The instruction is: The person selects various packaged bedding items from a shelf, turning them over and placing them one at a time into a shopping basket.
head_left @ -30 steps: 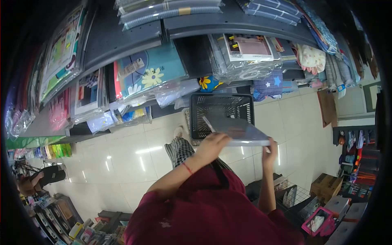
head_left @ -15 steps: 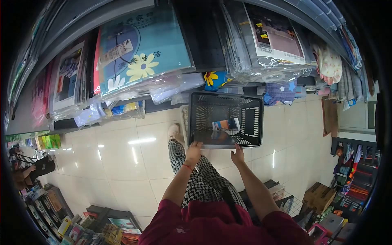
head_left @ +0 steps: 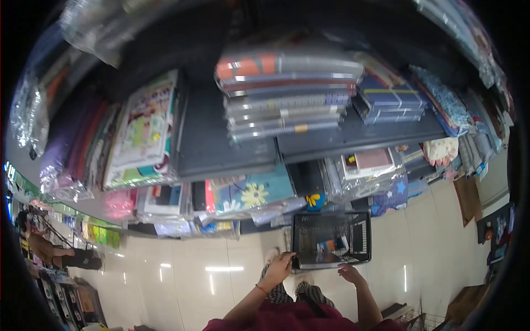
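Note:
A black shopping basket [head_left: 361, 237] stands on the floor in front of me. In it lies a small orange, blue and white packet [head_left: 333, 244]. Along the basket's near side is a dark flat package [head_left: 317, 260] with a shiny edge; its kind I cannot make out. My left hand [head_left: 277, 270] is closed on the package's left end, beside the basket's near left corner. My right hand [head_left: 352, 274] has its fingertips at the package's right corner, with thumb and finger around the edge; the grip is slightly blurred.
Ahead, a shelf [head_left: 221, 151] carries a stack of plastic-wrapped textiles [head_left: 287, 94] and a green-edged package [head_left: 146, 127]. Below lies a teal flower-print package [head_left: 259, 190]. Another person [head_left: 55, 254] is at far left. A cardboard box [head_left: 464, 302] sits at lower right.
My view has tilted up, bringing the upper shelf into sight. The basket and both hands now appear lower and farther right. Both hands are still at the dark package.

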A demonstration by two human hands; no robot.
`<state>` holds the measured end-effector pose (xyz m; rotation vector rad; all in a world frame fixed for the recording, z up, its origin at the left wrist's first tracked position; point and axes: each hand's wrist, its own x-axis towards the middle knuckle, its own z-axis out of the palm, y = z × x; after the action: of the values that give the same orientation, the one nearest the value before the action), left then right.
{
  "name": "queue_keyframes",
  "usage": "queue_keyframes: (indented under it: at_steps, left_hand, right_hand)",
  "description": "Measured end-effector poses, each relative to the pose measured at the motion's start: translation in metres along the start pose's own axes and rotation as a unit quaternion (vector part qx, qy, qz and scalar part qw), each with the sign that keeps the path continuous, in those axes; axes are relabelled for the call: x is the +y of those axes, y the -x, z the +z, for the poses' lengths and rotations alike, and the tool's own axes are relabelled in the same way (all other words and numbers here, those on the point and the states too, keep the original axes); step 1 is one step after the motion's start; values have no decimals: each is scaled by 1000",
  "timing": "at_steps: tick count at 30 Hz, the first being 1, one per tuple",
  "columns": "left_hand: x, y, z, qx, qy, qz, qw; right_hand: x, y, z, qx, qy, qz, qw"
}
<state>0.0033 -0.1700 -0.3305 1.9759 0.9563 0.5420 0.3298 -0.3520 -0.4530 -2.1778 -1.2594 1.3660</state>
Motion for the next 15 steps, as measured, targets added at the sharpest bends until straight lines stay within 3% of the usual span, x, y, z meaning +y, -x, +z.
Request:
queue_keyframes:
  at_steps: [1,2,3,4,5,6,8,11,13,15]
  left_hand:
    - [15,-7,-28,25,9,5,1000]
    - [29,-14,-56,67,-5,20,998]
    - [42,-24,-83,107,-17,35,993]
    - [56,-35,-111,147,-27,51,987]
    - [72,-44,-139,179,-33,63,981]
    - [89,-55,-166,209,-37,74,975]
    - [120,-77,-216,279,-56,169,944]
    - [180,-103,-283,337,-93,290,891]
    - [214,-125,-314,357,-101,351,860]
    - [235,-152,-336,364,-133,404,829]
  right_hand:
    - [-24,0,-14,11,-13,-37,999]
    - [-32,-13,-27,117,90,-257,955]
    - [-106,2,-62,99,43,-163,981]
    - [-125,-11,-79,125,-61,-215,967]
    - [-209,10,-112,172,-90,-239,951]
    - [-257,8,-140,211,-60,-301,928]
    - [-355,28,-186,320,-14,-319,892]
    - [-485,57,-236,444,30,-500,743]
    - [-535,51,-259,513,107,-529,667]
    - [-566,35,-282,546,152,-516,642]
